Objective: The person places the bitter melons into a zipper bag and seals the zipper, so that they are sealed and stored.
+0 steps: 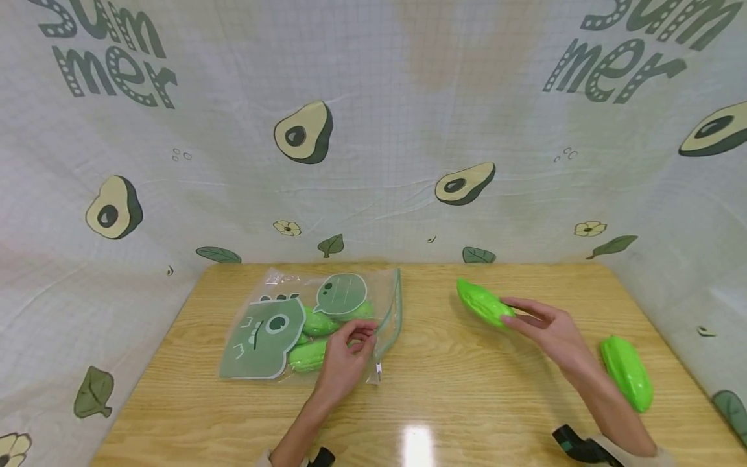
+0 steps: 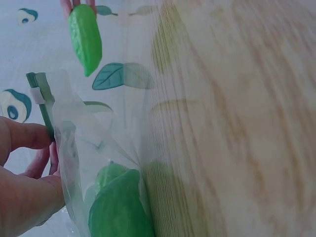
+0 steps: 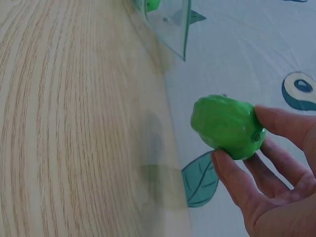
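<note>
A bright green, bumpy bitter melon [image 1: 483,303] is pinched by one end between the thumb and fingers of my right hand [image 1: 551,331], raised above the table. In the right wrist view the melon [image 3: 228,126] shows end-on. My left hand [image 1: 344,363] pinches the edge of a clear zip bag [image 1: 257,344] beside its green zip strip [image 2: 43,98]. Several more green melons [image 1: 309,357] lie inside that bag, partly hidden by its printed dinosaur. How wide the bag's mouth stands is hard to tell.
Another green bitter melon [image 1: 627,373] lies on the wooden table [image 1: 455,402] at the right, beside my right forearm. A pale cloth [image 1: 373,214] printed with avocados and leaves hangs behind the table and along both sides.
</note>
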`<state>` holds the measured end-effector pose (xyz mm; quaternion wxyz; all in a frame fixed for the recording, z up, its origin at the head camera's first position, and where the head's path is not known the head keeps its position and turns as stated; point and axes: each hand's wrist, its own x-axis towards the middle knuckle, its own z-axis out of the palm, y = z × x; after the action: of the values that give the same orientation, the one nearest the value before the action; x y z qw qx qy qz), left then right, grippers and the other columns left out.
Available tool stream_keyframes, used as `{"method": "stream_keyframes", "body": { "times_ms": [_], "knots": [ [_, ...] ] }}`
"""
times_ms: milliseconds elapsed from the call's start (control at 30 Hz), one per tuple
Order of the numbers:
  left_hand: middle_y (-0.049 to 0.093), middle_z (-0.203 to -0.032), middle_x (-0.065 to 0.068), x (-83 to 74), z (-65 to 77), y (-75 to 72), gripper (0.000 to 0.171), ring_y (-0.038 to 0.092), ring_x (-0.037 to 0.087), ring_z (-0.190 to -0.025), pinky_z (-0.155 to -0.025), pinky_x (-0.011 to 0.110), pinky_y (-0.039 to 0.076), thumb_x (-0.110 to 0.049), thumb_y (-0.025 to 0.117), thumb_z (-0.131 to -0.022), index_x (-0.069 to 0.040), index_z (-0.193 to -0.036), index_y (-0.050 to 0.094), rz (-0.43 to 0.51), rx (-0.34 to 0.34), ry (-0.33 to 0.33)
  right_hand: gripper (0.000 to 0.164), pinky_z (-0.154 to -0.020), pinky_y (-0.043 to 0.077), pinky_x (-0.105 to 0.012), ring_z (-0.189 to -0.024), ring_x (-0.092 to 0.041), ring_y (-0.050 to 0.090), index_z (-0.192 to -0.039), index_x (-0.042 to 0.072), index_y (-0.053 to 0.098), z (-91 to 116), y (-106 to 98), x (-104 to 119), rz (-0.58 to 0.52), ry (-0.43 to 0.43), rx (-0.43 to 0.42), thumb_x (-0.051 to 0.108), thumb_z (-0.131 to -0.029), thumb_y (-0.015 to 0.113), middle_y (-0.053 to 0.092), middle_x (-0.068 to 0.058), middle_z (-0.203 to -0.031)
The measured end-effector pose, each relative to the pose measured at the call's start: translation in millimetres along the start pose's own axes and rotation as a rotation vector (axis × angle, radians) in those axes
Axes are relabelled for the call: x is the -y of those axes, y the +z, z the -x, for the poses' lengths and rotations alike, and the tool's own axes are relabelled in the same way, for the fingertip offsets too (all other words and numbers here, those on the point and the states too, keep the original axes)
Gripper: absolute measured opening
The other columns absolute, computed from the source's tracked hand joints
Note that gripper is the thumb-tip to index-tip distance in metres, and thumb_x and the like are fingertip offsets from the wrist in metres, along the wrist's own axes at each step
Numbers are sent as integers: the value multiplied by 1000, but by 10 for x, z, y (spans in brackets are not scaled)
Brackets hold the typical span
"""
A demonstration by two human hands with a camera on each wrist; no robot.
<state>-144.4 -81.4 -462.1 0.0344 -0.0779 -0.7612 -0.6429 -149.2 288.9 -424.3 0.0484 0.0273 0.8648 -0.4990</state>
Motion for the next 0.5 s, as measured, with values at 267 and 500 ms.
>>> {"method": "stream_keyframes", "body": {
  "times_ms": [267, 500],
  "knots": [
    [68, -104, 13, -2, 6, 1, 17, 65, 24, -97, -85, 31, 57, 1, 68, -95, 1, -112, 70, 0, -1, -5, 59, -94, 48, -24, -137, -31, 50, -148, 12, 56, -27, 84, 37, -38, -10, 28, 44, -99, 68, 47, -13, -155],
    [69, -104, 13, -15, -9, 5, 17, 64, 23, -96, -83, 28, 56, 0, 69, -95, 1, -112, 70, -3, -5, -16, 57, -95, 49, -26, -138, -34, 49, -147, 10, 56, -65, 154, 69, -92, -40, 57, 40, -100, 68, 48, -15, -154]
  ]
}}
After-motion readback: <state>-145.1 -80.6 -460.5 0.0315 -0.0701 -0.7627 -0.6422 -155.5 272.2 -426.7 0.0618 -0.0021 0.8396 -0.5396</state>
